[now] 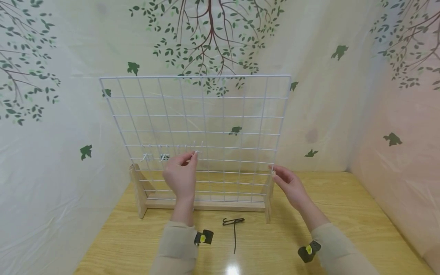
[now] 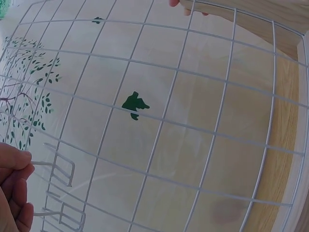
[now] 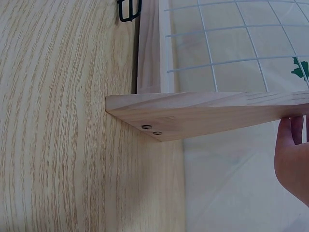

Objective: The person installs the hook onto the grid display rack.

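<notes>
A white wire grid panel (image 1: 213, 115) stands upright in a wooden stand (image 1: 206, 205). My left hand (image 1: 180, 176) is in front of the grid's lower middle, pinching a white wire hook (image 2: 63, 166) by its stem between thumb and fingertips. Two more white hooks hang on the grid to the left, one hook (image 1: 146, 157) farther out and the other hook (image 1: 164, 157) closer to the hand. My right hand (image 1: 292, 188) grips the top of the stand's right wooden side piece (image 3: 193, 116) by its edge. Its other fingers are partly hidden behind the wood.
A black wire hook (image 1: 235, 221) lies on the wood-grain table (image 1: 326, 202) in front of the stand, between my forearms. Behind the grid hangs a pale curtain (image 1: 319, 114) printed with branches and leaves, which also closes off both sides.
</notes>
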Motion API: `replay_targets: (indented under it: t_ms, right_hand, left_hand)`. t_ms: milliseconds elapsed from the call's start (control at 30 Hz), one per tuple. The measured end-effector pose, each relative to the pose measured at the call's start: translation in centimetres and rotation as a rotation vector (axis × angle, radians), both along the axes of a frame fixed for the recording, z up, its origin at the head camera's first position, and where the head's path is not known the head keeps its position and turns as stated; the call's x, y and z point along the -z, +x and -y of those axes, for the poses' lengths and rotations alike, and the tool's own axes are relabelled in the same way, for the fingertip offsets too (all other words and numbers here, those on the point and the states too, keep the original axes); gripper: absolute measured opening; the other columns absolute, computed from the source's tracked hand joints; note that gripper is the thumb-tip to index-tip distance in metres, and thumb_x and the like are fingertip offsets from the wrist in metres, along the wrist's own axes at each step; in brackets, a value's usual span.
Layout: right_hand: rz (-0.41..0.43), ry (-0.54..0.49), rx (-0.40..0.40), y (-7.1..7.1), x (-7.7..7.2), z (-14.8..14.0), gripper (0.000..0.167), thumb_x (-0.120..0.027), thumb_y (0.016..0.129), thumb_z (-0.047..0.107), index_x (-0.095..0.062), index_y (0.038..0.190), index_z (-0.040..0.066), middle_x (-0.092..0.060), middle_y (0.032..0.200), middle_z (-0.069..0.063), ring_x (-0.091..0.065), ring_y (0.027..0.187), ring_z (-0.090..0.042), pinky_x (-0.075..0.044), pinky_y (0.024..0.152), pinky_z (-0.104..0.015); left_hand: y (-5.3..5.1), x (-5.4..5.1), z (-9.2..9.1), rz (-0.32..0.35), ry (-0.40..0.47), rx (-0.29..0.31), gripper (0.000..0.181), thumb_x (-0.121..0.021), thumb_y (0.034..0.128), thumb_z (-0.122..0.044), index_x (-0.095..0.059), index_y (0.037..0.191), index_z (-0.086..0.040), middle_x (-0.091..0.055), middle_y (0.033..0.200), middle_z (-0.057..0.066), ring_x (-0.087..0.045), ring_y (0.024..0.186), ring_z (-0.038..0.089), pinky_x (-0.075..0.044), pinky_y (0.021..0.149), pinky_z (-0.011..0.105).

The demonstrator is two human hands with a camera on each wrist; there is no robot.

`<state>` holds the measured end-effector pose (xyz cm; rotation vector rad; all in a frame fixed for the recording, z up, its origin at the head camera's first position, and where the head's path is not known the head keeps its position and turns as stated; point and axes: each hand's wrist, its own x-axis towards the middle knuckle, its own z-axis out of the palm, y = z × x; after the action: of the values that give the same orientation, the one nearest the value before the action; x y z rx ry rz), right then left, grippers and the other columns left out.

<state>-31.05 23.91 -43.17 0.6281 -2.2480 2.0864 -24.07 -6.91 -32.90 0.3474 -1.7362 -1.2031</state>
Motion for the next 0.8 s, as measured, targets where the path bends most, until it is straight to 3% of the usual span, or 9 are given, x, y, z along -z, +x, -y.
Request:
replay_targets:
  t_ms: [167,367,633,800]
  right_hand:
    - [-0.002,0.015,0.008,0.2,-0.1,0.1,0.042,-0.057,0.102,0.016,-0.05,0.138,-0.004,-0.059,0.131,0.012,-0.052,0.118,0.0,-0.041,0.097,-0.015]
    - [-0.015,0.01,0.006,0.4,-0.2,0.2,0.041,-0.057,0.102,0.016,-0.05,0.137,-0.004,-0.059,0.132,0.01,-0.052,0.118,0.0,-0.041,0.097,-0.015]
    - [-0.003,0.037,0.019,0.7,-0.4,0.2,0.043,-0.056,0.102,0.017,-0.049,0.139,-0.004,-0.049,0.144,-0.019,-0.05,0.12,0.002,-0.04,0.097,-0.014]
    - [-0.002,0.048,0.03,0.9,-0.4,0.3,0.043,-0.056,0.102,0.018,-0.049,0.139,-0.004,-0.048,0.145,-0.02,-0.049,0.12,0.002,-0.039,0.098,-0.014]
  left_hand:
    - [-0.2,0.4,-0.2,-0.054,-0.06,-0.02,0.007,-0.085,0.0767,-0.008,-0.079,0.081,-0.005,-0.073,0.076,0.008,-0.062,0.064,0.023,-0.046,0.062,0.03]
    - [-0.2,0.5,-0.4,-0.072,-0.127,-0.035,0.007,-0.085,0.0758,-0.006,-0.079,0.08,-0.005,-0.072,0.073,0.009,-0.062,0.061,0.025,-0.046,0.063,0.034]
    - [0.3,0.8,-0.5,-0.084,-0.224,-0.031,0.008,-0.084,0.0784,-0.009,-0.079,0.082,-0.004,-0.073,0.075,0.01,-0.062,0.063,0.025,-0.046,0.067,0.039]
    - [0.6,1.4,-0.4,-0.129,-0.253,-0.014,0.008,-0.084,0.0771,-0.005,-0.079,0.082,-0.003,-0.074,0.078,0.008,-0.062,0.063,0.024,-0.047,0.066,0.037]
